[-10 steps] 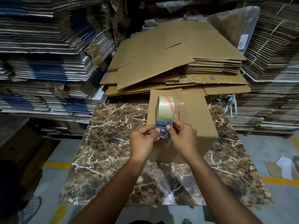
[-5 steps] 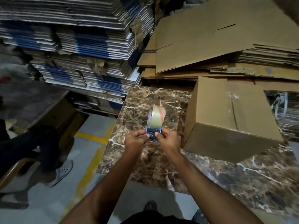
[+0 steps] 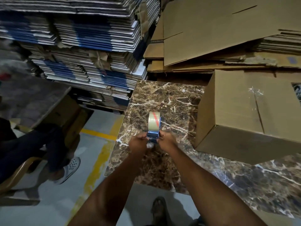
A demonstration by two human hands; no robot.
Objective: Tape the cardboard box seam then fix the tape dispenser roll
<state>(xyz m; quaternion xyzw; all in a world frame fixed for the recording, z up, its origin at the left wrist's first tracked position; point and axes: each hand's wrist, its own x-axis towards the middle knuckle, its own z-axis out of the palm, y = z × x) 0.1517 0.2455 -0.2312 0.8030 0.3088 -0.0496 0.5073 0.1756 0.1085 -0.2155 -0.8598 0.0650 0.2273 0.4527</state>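
A blue tape dispenser (image 3: 153,133) with a roll of clear tape (image 3: 154,120) marked by a red stripe is held upright over the left part of the marble table (image 3: 177,101). My left hand (image 3: 138,141) grips its left side and my right hand (image 3: 166,141) grips its right side, fingertips at the blue frame. The closed cardboard box (image 3: 244,111) sits on the table to the right, apart from my hands, with clear tape (image 3: 254,92) along its top seam.
Tall stacks of flattened cartons (image 3: 84,46) stand behind the table on the left, and loose brown cardboard sheets (image 3: 211,30) lie at the back. A seated person's legs and a white shoe (image 3: 70,168) are at the left over a yellow floor line (image 3: 97,160).
My view has swung left and down. Both hands carried the dispenser from above the box to the left side of the table; the box now sits at the right.
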